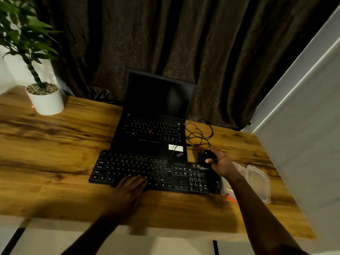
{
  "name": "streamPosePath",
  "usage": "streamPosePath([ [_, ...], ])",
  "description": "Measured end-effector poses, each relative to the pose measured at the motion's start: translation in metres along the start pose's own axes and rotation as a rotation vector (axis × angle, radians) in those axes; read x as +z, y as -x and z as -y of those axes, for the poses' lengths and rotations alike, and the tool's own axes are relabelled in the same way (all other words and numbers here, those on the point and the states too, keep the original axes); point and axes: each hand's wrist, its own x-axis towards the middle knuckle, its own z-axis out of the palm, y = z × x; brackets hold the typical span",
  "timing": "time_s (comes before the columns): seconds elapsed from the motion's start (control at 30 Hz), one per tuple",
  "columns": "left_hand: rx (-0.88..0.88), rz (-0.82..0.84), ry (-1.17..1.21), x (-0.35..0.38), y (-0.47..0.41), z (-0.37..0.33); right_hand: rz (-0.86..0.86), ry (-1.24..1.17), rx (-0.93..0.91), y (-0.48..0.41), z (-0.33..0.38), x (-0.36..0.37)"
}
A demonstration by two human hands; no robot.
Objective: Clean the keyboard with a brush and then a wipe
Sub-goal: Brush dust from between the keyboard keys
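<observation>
A black full-size keyboard (139, 170) lies on the wooden desk (55, 144), in front of an open black laptop (152, 133). My left hand (128, 190) rests flat on the keyboard's front edge near the space bar and holds nothing. My right hand (220, 162) is closed around a small black object (207, 157) just above the keyboard's number pad. A pale tuft at its lower end touches the top of the pad, so it looks like the brush. Blur keeps me from being sure.
A tangle of black cable (198, 133) lies right of the laptop. A clear plastic container (259, 183) and a white item with an orange part (230, 196) sit right of the keyboard. A potted plant (46, 100) stands at the back left. A white wall (303, 144) borders the desk on the right.
</observation>
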Motion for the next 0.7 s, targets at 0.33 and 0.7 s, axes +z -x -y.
streamPosePath([
  [0.33,-0.021,0.038,0.016,-0.003,-0.002,-0.001,0.002,-0.144,-0.017,0.001,0.025,0.017],
  [0.7,-0.022,0.038,0.029,-0.005,-0.001,-0.002,0.042,0.011,0.048,0.006,0.007,0.008],
])
